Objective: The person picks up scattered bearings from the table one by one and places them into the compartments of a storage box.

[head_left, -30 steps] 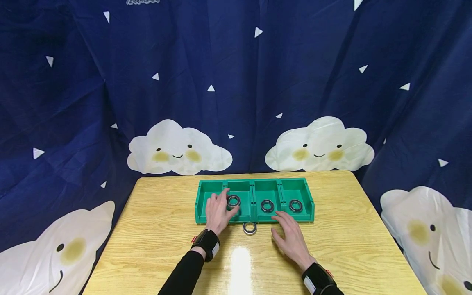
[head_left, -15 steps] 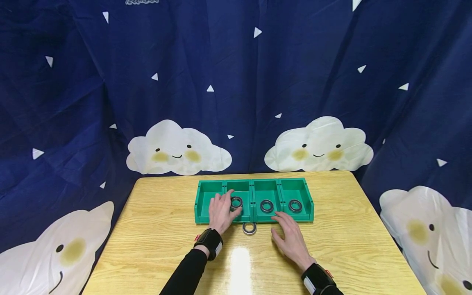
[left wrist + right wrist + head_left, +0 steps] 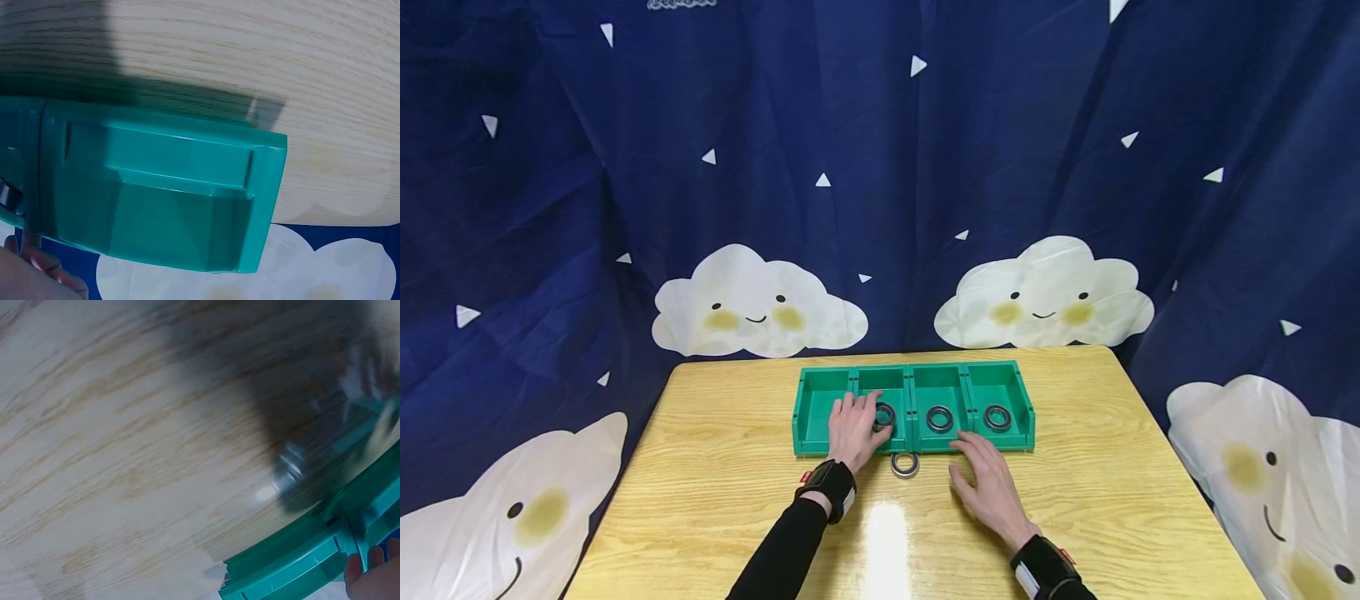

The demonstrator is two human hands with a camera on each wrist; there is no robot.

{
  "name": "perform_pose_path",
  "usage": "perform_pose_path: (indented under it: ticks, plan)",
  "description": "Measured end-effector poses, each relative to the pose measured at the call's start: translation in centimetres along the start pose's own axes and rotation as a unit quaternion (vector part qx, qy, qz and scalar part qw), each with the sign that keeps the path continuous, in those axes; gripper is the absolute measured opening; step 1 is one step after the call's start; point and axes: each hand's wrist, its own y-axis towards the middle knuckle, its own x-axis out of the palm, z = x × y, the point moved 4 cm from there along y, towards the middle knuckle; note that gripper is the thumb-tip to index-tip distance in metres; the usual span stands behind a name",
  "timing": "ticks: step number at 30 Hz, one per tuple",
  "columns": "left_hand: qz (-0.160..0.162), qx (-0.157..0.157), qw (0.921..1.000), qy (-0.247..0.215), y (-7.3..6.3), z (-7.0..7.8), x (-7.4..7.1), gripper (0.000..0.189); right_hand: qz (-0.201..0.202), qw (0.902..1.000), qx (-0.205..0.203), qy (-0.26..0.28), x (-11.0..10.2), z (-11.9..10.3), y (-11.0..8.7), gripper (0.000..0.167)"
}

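In the head view my left hand (image 3: 853, 431) reaches into the second compartment from the left of a green bin row (image 3: 898, 445). Its thumb and fingers pinch a ring-shaped ball bearing (image 3: 891, 414) there. The left wrist view shows only a dark bit of that bearing (image 3: 9, 196) and some fingers at the edge. My right hand (image 3: 992, 490) lies relaxed at the front rim of the third compartment, its fingertips close to that rim, holding nothing. One bearing (image 3: 939, 418) lies flat in the third compartment, another bearing (image 3: 997, 417) in the fourth.
A further bearing (image 3: 905, 465) lies on the wooden table (image 3: 715, 475) just in front of the bins, between my hands. No bearing shows in the leftmost compartment (image 3: 820, 408). A dark blue curtain (image 3: 895, 208) with clouds hangs behind the table.
My left hand has shifted a little to the right inside the second compartment, and the bearing between its fingers has moved with it. The right hand has stayed in place.
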Motion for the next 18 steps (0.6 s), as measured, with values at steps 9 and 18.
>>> perform_pose_path:
  ticks: [9, 18]
  plan:
    - [-0.016, -0.001, 0.9999, 0.005, 0.19, 0.18, 0.46, 0.063, 0.005, 0.9999, -0.011, -0.004, -0.03, 0.09, -0.18, 0.035]
    - [-0.003, 0.003, 0.9998, 0.017, 0.21, 0.19, 0.96, 0.066, 0.008, 0.9999, -0.011, -0.001, -0.08, 0.16, -0.12, 0.037]
